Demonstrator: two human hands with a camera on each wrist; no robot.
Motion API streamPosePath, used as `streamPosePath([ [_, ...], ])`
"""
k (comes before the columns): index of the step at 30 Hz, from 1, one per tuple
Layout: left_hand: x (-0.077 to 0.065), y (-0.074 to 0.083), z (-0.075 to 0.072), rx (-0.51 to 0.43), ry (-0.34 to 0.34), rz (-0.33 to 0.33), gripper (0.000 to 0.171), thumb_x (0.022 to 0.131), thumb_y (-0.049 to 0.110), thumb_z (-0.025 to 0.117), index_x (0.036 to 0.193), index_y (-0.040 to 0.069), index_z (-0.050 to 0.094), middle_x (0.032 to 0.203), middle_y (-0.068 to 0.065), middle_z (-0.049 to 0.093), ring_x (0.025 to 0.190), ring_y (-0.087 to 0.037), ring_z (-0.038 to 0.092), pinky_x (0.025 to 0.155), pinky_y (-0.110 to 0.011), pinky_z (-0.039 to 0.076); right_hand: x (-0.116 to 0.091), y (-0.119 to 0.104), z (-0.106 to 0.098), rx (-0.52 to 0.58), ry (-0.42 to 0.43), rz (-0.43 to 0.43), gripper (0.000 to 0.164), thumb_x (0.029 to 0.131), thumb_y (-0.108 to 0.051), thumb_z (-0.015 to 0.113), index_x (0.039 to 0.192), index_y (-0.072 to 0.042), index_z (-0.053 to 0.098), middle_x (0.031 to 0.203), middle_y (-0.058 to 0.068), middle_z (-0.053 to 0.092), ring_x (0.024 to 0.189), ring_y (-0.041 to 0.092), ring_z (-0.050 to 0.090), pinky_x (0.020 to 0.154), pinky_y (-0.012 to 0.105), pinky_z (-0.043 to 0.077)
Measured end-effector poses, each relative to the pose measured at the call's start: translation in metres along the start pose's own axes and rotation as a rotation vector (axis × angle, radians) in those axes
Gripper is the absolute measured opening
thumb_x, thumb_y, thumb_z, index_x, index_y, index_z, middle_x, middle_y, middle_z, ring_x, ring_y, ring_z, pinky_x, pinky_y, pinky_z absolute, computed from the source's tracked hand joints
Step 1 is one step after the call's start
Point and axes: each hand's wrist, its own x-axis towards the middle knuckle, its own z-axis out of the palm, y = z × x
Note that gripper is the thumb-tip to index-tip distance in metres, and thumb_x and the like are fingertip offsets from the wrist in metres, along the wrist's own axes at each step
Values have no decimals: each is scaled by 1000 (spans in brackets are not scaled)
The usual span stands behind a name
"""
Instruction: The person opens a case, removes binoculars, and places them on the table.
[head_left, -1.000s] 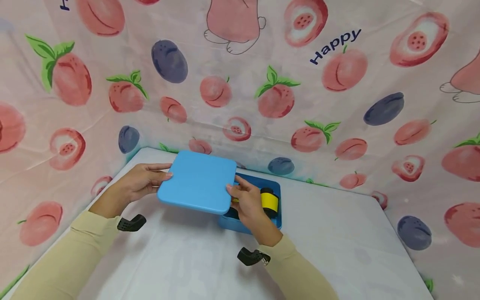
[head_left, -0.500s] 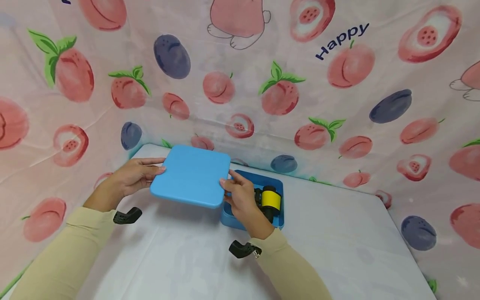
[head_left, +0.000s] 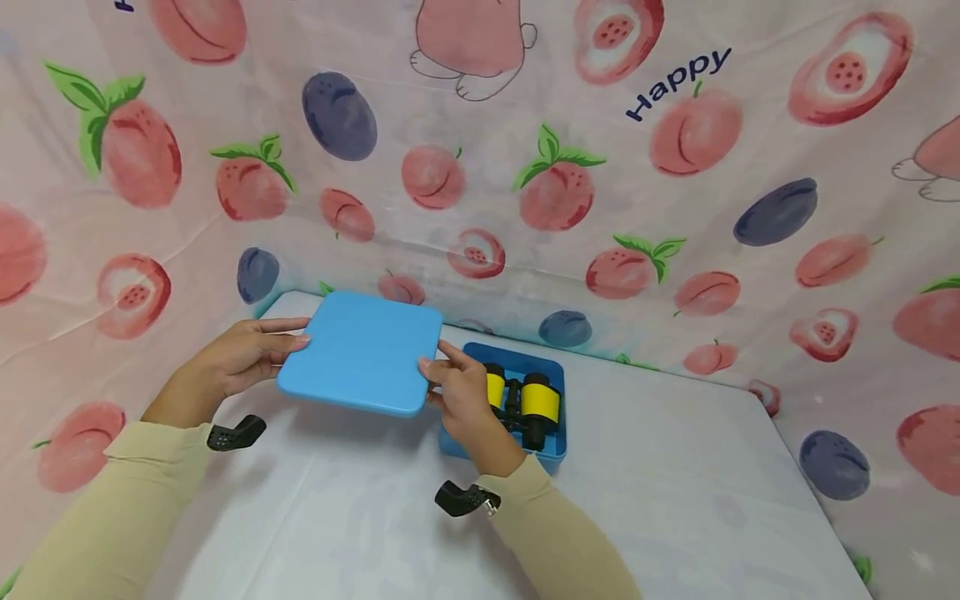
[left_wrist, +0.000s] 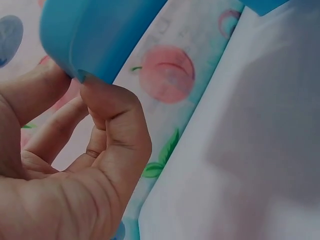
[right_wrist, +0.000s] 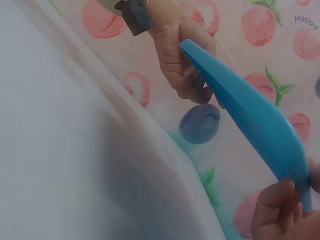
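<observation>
A flat blue lid (head_left: 363,354) with rounded corners is held up above the table, tilted a little. My left hand (head_left: 240,362) pinches its left edge between thumb and fingers; the left wrist view shows the lid's corner (left_wrist: 105,40) in that grip. On the opposite edge, my right hand (head_left: 465,396) pinches the lid the same way, as the right wrist view also shows. Just right of the lid, a blue box (head_left: 555,417) stands uncovered on the table. Black and yellow binoculars (head_left: 540,402) lie inside it, partly hidden behind my right hand.
The table (head_left: 675,483) has a white cover. A fabric backdrop (head_left: 495,150) printed with peaches and plums rises behind it and along both sides. A black wrist mount (head_left: 238,433) sits on the left sleeve, and another black mount (head_left: 465,497) on the right.
Both hands have carried the lid to the left, away from the box. More of the box and both yellow barrels of the binoculars now show.
</observation>
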Motion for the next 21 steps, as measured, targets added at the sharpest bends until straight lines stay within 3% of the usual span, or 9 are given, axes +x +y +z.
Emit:
streamPosePath([
  [18, 3, -5, -20, 49, 30, -67, 32, 103, 6, 63, 105, 34, 78, 101, 7, 71, 85, -8, 73, 81, -26, 62, 2, 9, 16, -46, 17, 22, 56, 98, -8, 71, 152, -9, 54, 98, 5, 61, 73, 16, 58, 63, 24, 52],
  [21, 3, -5, -23, 60, 31, -55, 32, 104, 7, 62, 105, 35, 78, 101, 8, 71, 83, -7, 72, 80, -26, 61, 2, 11, 19, -40, 18, 19, 55, 98, -7, 71, 151, -9, 56, 100, 6, 61, 73, 16, 58, 63, 24, 52],
])
